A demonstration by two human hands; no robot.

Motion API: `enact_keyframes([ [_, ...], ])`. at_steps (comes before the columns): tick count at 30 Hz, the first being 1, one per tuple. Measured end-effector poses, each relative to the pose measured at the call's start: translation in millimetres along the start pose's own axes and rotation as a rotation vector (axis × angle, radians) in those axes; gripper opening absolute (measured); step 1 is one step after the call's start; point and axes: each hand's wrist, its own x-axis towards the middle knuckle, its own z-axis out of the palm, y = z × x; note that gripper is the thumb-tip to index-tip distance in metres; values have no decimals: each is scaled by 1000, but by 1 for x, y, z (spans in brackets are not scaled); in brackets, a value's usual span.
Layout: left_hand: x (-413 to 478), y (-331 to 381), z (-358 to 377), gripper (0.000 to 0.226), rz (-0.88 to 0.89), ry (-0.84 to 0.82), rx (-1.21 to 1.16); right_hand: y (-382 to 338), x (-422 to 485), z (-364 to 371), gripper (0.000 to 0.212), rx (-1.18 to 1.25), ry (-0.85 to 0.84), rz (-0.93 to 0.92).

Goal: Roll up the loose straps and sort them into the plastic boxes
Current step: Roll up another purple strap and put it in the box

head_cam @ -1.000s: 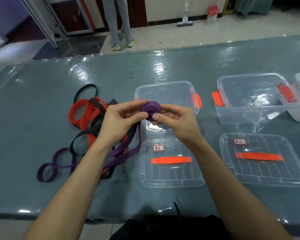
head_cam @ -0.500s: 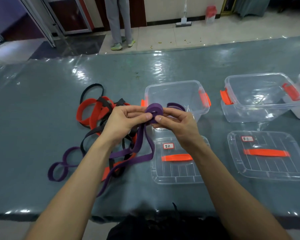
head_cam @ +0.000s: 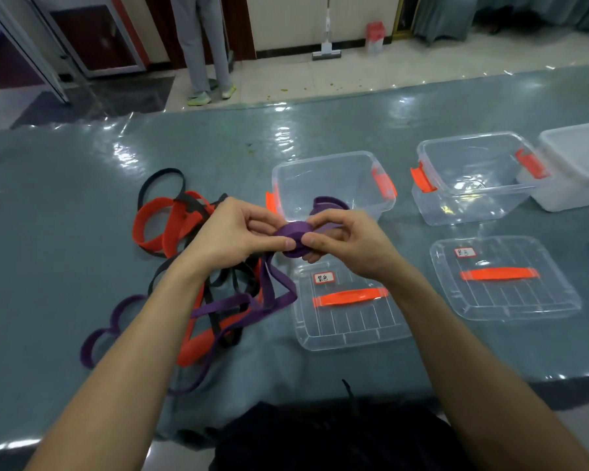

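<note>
Both hands hold a purple strap roll [head_cam: 293, 236] just in front of a clear plastic box [head_cam: 334, 166] with orange latches. My left hand [head_cam: 233, 232] pinches the roll's left side and my right hand [head_cam: 346, 237] grips its right side. A loop of the strap sticks up behind my right fingers, and its loose tail [head_cam: 272, 294] hangs down to the table. To the left lies a tangle of orange straps [head_cam: 157, 222], black straps [head_cam: 160, 180] and a purple strap [head_cam: 116, 321]. A second clear box [head_cam: 473, 158] stands further right.
Two clear lids with orange handles and paper labels lie on the table, one [head_cam: 351, 317] below my hands and one [head_cam: 504, 277] to the right. A white box [head_cam: 578, 164] sits at the right edge. A person [head_cam: 206, 45] stands on the floor beyond the table.
The roll has been turned in my fingers and more strap is wound on. The loose tail on the table has shifted. The camera view has shifted slightly.
</note>
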Motion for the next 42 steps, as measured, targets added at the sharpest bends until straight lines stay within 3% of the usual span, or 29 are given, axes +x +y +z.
enact_keyframes([
  [3,3,4,5,39,26,-21,25,-5,-4,-5,39,-53,-28,23],
  [9,3,12,20,36,126,94,-246,-20,-4,-16,28,79,77,-72],
  [15,2,23,44,36,121,220,-341,-30,-3,-43,26,226,36,-143],
  [22,1,41,100,31,108,280,-302,3,-41,-67,38,491,27,0],
  [26,-12,28,129,33,-2,297,-170,24,-60,-89,35,297,-93,122],
  [29,-22,26,138,31,-67,253,-19,24,-64,-103,43,86,-168,124],
  [33,-24,44,135,25,-42,174,211,15,-61,-106,33,-154,-266,97],
  [39,-16,60,123,24,44,146,371,8,-53,-106,29,-228,-267,1],
  [42,-15,55,120,34,74,259,299,5,-47,-102,25,-138,-189,-65],
])
